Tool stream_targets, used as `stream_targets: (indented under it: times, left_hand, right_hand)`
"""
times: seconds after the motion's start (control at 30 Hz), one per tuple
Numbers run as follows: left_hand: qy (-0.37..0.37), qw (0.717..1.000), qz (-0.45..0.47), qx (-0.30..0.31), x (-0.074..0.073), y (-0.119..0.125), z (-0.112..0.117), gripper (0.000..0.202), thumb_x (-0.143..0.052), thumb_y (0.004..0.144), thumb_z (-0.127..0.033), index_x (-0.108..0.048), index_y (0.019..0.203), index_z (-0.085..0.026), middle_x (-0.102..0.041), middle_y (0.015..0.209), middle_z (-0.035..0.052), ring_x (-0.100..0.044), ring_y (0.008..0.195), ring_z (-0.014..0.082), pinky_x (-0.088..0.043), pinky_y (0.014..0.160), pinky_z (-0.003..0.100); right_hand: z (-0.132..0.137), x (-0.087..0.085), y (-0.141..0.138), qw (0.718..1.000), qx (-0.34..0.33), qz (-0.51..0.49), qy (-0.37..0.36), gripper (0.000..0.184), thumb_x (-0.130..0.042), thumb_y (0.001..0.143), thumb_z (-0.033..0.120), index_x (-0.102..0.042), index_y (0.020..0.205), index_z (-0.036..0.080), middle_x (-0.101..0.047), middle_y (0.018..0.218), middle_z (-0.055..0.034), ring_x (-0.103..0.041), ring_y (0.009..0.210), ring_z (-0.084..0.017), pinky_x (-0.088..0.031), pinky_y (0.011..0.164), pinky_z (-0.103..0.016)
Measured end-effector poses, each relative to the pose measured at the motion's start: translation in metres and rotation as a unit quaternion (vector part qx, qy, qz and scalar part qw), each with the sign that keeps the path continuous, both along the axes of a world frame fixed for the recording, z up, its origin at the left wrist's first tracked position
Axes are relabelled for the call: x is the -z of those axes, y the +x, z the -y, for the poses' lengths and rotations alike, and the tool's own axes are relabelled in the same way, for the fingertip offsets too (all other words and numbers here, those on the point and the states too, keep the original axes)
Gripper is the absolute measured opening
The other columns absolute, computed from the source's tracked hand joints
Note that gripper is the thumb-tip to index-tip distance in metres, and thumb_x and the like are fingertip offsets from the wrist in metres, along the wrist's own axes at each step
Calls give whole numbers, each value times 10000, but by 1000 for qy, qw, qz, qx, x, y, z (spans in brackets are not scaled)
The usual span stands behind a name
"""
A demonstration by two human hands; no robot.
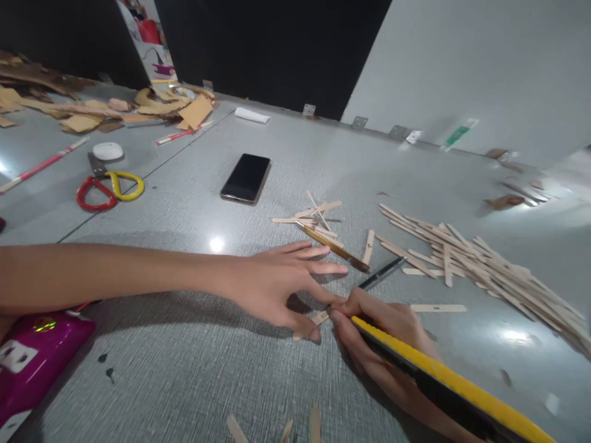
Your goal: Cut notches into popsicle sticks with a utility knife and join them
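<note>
A wooden craft stick [322,317] lies on the grey table with a small rectangular mark on it. My left hand [272,283] pins it down between thumb and index finger, while the other fingers stretch out flat. In my right hand [392,338] is a yellow and black utility knife [443,372], its tip at the stick beside my left index finger; the blade is mostly hidden. Just beyond my hands lie a yellow-brown craft knife [335,246] and a dark pen [382,273]. To the right rests another craft stick [438,308] with a slot in it.
A large heap of craft sticks [480,261] spreads at right, a smaller pile [318,212] ahead. Beyond my left arm are a phone [246,178] and red-and-yellow scissors [111,189]. Cardboard scraps [92,114] cover the back left. A purple object [46,363] sits near left.
</note>
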State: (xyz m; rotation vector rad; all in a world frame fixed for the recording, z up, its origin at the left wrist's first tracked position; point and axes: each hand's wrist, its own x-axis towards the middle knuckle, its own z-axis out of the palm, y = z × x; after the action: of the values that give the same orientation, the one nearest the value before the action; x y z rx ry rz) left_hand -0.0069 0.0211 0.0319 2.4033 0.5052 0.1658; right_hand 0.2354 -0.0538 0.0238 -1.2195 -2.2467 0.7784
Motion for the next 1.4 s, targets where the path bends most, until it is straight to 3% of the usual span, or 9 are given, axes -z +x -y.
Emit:
stream_targets:
  times: [0.37,0.6,0.83,0.97,1.03,1.1,1.2,1.33,1.4]
  left_hand:
    - [13,1000,-27,3,0,-1,0,579,-673,994,-560,-602,1528,-346,-177,1796,27,18,1669,371,-82,1329,652]
    - [12,1000,-13,-9,0,0,0,599,-729,960,-554,-620,1511,-344,-233,1784,25,-49,1669,385,-93,1332,649]
    - [60,997,8,-37,10,6,6,664,-747,921,-635,-657,1476,-282,-343,1745,91,-151,1656,410,-128,1327,652]
    - [79,992,70,-66,20,6,10,673,-800,855,-673,-710,1367,-245,-504,1646,126,-363,1584,392,-206,1318,624]
    - [79,988,102,-80,17,4,10,562,-775,894,-633,-742,1258,-206,-592,1561,140,-434,1540,386,-270,1301,601]
    - [64,990,92,-79,12,0,7,326,-619,1044,-418,-744,1243,-192,-612,1541,136,-490,1507,342,-306,1291,574]
    - [76,993,84,-14,4,-5,-2,388,-578,963,-131,-735,1307,-217,-619,1536,114,-522,1479,318,-411,1228,528]
    - [108,988,112,-14,8,-7,-11,133,-648,1022,-199,-775,1063,-197,-740,1306,102,-654,1273,281,-475,1121,464]
    - [157,982,108,-3,12,-5,-11,94,-691,1021,-230,-746,964,-180,-759,1179,86,-681,1144,257,-487,1031,421]
  right_hand:
    - [-10,-4,2,999,-25,21,-10,340,-512,1099,292,-443,767,269,-497,530,94,-451,413,-94,-349,456,-254]
    - [-5,-3,2,999,4,-8,-31,353,-525,1092,336,-472,751,263,-509,520,77,-453,419,-100,-348,433,-242]
    - [0,-4,7,974,112,-141,-137,321,-598,1082,461,-557,844,250,-604,528,58,-488,387,-95,-354,379,-195]
    - [-2,-6,11,973,117,-148,-134,263,-660,1040,477,-613,926,245,-568,527,72,-443,393,-96,-326,372,-195]
    - [-2,-6,13,983,115,-113,-88,286,-665,1025,476,-640,869,238,-565,536,53,-457,409,-106,-339,375,-209]
    - [-1,-3,15,990,114,-76,-39,292,-658,1021,460,-661,831,237,-567,545,36,-500,442,-126,-375,397,-222]
    - [2,1,16,988,104,-89,-71,262,-622,1048,458,-689,919,240,-595,563,29,-544,446,-134,-417,405,-221]
    - [3,3,13,956,132,-191,-178,271,-649,1043,507,-671,1051,237,-660,646,24,-616,470,-133,-525,453,-231]
    - [1,2,13,936,169,-239,-198,297,-700,1011,528,-662,1052,236,-667,668,26,-612,466,-126,-522,426,-219]
